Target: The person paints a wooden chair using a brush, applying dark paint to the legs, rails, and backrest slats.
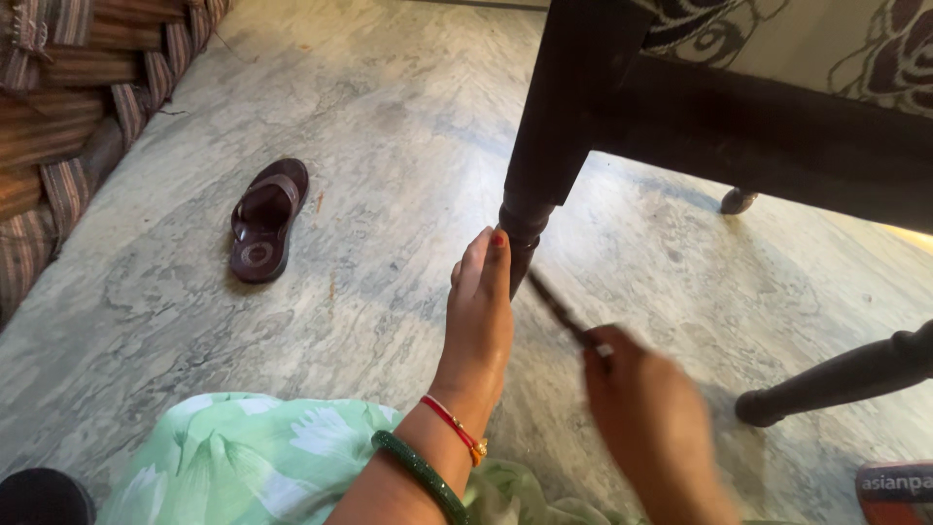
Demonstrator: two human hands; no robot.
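Note:
My left hand (478,311), with a green bangle and a red thread at the wrist, reaches forward edge-on with its fingers straight. The fingertips touch the foot of a dark wooden furniture leg (559,117). My right hand (649,418) is blurred by motion at the lower right and grips a thin dark stick (557,305). The stick points up and left toward the base of that leg. What the stick's tip carries is too blurred to tell.
A brown sandal (264,220) lies on the grey marble floor (369,126) to the left. Striped fabric (68,107) runs along the left edge. A second dark furniture leg (846,374) lies at the right, and a small round foot (738,200) stands further back. A red-and-grey container (895,492) sits at the bottom right corner.

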